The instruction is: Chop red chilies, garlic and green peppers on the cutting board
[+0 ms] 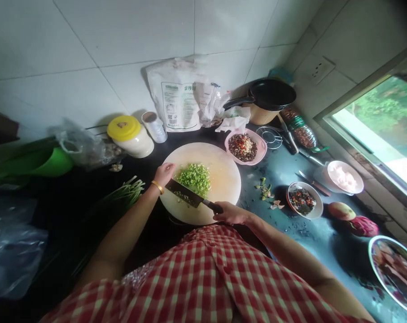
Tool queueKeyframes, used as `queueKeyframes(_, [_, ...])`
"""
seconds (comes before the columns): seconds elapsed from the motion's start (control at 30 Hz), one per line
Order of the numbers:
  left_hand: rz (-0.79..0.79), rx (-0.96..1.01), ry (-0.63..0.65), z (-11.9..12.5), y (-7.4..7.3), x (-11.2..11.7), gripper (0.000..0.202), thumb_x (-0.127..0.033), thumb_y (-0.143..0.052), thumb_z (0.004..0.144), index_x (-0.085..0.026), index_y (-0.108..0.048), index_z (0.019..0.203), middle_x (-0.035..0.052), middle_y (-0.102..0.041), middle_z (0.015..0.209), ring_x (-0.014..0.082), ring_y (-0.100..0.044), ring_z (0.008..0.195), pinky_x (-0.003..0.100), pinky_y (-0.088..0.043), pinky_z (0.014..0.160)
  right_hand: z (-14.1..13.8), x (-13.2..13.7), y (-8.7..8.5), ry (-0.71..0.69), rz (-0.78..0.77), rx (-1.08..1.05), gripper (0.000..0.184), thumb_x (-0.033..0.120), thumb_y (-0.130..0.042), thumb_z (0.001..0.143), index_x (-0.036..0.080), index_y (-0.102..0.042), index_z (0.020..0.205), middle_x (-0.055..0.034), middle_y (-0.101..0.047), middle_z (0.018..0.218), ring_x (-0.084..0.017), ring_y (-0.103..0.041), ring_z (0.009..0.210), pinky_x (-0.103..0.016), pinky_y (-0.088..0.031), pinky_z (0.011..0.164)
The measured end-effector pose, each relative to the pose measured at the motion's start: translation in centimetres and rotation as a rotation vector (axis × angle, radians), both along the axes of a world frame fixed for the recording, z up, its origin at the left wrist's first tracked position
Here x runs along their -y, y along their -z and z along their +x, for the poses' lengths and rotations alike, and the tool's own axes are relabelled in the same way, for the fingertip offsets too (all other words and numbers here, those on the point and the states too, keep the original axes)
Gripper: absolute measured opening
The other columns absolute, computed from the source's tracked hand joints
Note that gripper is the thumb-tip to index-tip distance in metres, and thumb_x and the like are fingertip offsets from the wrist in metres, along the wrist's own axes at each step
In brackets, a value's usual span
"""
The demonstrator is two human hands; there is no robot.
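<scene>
My right hand (232, 212) is wrapped round the dark handle of a cleaver (186, 194), whose broad blade points left over the near part of a round chopping board (225, 179). Bits of green cling to the blade. At the blade's far end is my left hand (164, 175), its fingers bent together against the tip; a gold bangle circles that wrist. Just beyond the blade lies a heap of finely chopped scallions (194, 177). Uncut scallions (131, 190) lie left of the board, partly in shadow.
Behind the board stand a yellow-lidded jar (131, 137), a plastic-film roll (155, 127) and a white bag (179, 101). A pink bowl (230, 150) touches or nearly touches the board's far right edge. Farther right are a pan (272, 94), a small bowl (316, 199) and dragon fruit (365, 225).
</scene>
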State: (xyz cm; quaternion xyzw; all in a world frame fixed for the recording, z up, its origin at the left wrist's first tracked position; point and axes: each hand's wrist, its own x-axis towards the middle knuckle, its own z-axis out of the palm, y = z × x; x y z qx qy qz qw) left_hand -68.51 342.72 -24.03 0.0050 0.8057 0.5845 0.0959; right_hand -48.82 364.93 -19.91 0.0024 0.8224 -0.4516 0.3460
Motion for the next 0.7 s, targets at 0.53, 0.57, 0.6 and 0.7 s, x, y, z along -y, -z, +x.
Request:
queueKeyframes(0.53, [-0.084,-0.165,0.035,-6.0,2.2,-6.5,0.022,-0.025,-0.047,0.074,-0.012,-0.063,0.082,0.0018,-0.059,0.066,0.0097,-0.048,0.054,0.02,-0.039,0.054,-3.6,-1.2,2.0,0.332,0.018,0.099,0.015,0.022,-0.057,0.07,0.019,-0.043,0.076,0.0109,-0.037,0.041,-0.005,-0.036,0.031,-0.017,-0.032,0.032])
queueKeyframes(0.57, [-0.081,-0.169,0.049,-6.5,1.7,-7.3,0.022,-0.025,-0.047,0.074,-0.012,-0.063,0.082,0.0016,-0.058,0.065,0.0098,-0.048,0.053,0.02,-0.039,0.054,-3.6,-1.6,1.8,0.349,0.029,0.078,0.015,0.023,-0.057,0.07,0.019,-0.043,0.075,0.0108,-0.037,0.041,-0.005,-0.036,0.031,-0.017,-0.032,0.032])
queueKeyframes(0.6, [-0.077,-0.175,0.058,-6.6,1.0,-7.9,0.023,-0.026,-0.047,0.074,-0.012,-0.063,0.083,0.0012,-0.057,0.064,0.0097,-0.047,0.052,0.021,-0.038,0.053,-3.5,-2.0,1.5,0.361,0.033,0.06,0.016,0.023,-0.057,0.069,0.019,-0.043,0.075,0.0107,-0.037,0.041,-0.005,-0.036,0.031,-0.017,-0.032,0.032])
queueKeyframes(0.7, [-0.058,-0.198,0.092,-4.7,-0.8,-7.3,0.025,-0.031,-0.049,0.076,-0.013,-0.062,0.087,-0.0004,-0.055,0.061,0.0093,-0.045,0.047,0.021,-0.037,0.049,-2.1,-3.2,0.3,0.325,-0.014,0.049,0.015,0.023,-0.056,0.068,0.019,-0.043,0.074,0.0103,-0.038,0.043,-0.004,-0.037,0.032,-0.016,-0.031,0.033])
